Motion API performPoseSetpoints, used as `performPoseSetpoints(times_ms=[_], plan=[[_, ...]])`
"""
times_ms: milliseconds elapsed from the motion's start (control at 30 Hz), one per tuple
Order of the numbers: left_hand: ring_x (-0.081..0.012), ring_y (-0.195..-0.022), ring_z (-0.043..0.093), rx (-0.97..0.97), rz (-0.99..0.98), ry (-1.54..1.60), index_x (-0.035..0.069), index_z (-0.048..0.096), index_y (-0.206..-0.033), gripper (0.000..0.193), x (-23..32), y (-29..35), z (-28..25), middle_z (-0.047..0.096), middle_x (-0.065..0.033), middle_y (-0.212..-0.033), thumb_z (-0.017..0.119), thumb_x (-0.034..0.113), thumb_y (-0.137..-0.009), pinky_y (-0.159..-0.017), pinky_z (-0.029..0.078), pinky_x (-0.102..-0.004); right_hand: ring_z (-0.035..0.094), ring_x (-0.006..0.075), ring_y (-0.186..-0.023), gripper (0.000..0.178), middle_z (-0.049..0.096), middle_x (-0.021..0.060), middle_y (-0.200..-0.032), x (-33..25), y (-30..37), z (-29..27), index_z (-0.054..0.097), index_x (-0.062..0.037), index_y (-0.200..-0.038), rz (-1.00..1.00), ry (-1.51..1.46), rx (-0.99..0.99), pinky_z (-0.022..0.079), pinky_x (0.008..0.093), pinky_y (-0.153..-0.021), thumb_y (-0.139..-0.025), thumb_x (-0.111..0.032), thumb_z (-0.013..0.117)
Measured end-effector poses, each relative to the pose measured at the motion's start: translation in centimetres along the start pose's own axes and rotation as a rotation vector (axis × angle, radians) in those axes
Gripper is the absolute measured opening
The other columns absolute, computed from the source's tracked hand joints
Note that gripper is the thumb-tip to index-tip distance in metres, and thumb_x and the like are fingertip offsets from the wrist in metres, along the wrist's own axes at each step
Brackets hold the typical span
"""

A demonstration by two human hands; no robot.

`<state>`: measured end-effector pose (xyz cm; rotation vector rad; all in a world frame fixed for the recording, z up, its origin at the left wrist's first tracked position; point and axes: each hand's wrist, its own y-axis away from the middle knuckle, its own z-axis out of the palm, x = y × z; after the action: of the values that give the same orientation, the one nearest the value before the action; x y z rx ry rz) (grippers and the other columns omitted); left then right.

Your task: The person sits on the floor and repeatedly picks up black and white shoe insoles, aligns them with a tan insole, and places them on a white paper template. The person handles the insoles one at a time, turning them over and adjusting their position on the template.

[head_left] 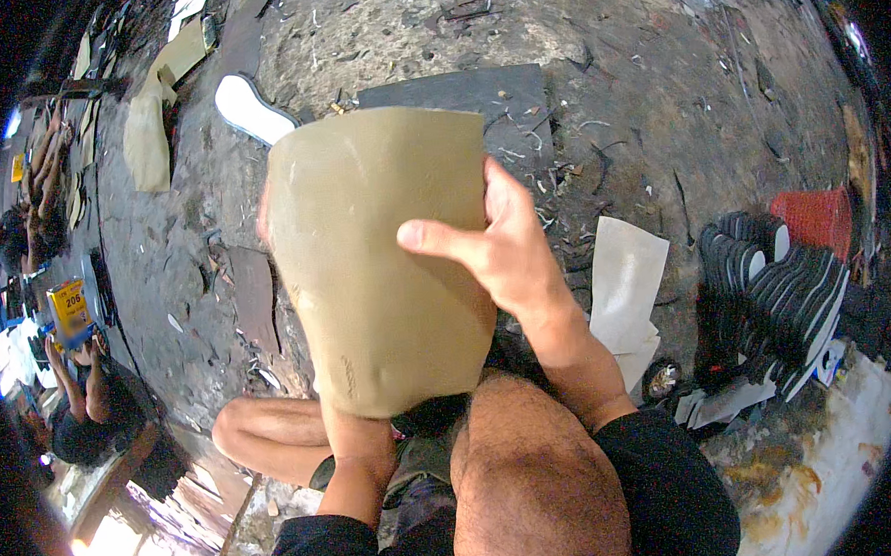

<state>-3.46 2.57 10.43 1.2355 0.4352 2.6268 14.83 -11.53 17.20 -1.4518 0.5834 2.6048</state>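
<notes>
A curved tan sheet of what looks like sole material is held up in front of me, above my bent legs. My right hand grips its right edge, the thumb lying across the face and the fingers behind. Most of my left hand is hidden beneath the sheet; only a bit of it shows at the left edge, and its forearm passes under the lower end. Just beyond the sheet, a white sole-shaped piece and a flat dark board lie on the ground.
Stacked dark soles with pale edges stand at the right beside a red bucket. Pale sheet pieces lie near my right forearm. Tan offcuts are at the far left. Another person sits at the left holding a yellow box.
</notes>
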Motion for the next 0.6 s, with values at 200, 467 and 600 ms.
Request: performPoseSetpoints(times_ms=[200, 467, 600], plan=[[-0.0274, -0.142, 0.046, -0.612, 0.572, -1.214, 0.003, 0.047, -0.147, 0.092, 4.0, 3.7, 3.5, 0.050, -0.0172, -0.151, 0.089, 0.015, -0.066, -0.120, 0.029, -0.0481, 0.066, 0.0247, -0.110, 0.077, 0.069, 0.0155, -0.119, 0.3, -2.8, -4.6, 0.055, 0.0025, -0.133, -0.116, 0.583, -0.168, 0.051, 0.0354, -0.098, -0.066, -0.015, 0.088], [-0.0171, -0.107, 0.066, -0.675, -0.031, -1.025, -0.004, 0.056, -0.137, 0.080, 3.6, 4.9, 4.4, 0.070, -0.0110, -0.119, 0.094, 0.010, -0.067, -0.093, 0.054, -0.0309, 0.068, 0.0151, -0.095, 0.055, 0.074, 0.0127, -0.106, -3.6, -2.6, -3.9, 0.064, 0.0023, -0.127, -0.011, 0.740, -0.319, 0.055, 0.0312, -0.086, -0.078, -0.012, 0.085], [-0.0159, -0.112, 0.063, -0.664, 0.011, -1.033, -0.004, 0.051, -0.144, 0.084, 2.2, 5.6, 3.3, 0.069, -0.0112, -0.124, 0.092, 0.010, -0.071, -0.098, 0.051, -0.0327, 0.069, 0.0121, -0.090, 0.036, 0.076, 0.0118, -0.102, -3.2, -2.9, -5.0, 0.071, 0.0038, -0.119, 0.060, 0.516, -0.332, 0.056, 0.0276, -0.080, -0.089, -0.015, 0.078]])
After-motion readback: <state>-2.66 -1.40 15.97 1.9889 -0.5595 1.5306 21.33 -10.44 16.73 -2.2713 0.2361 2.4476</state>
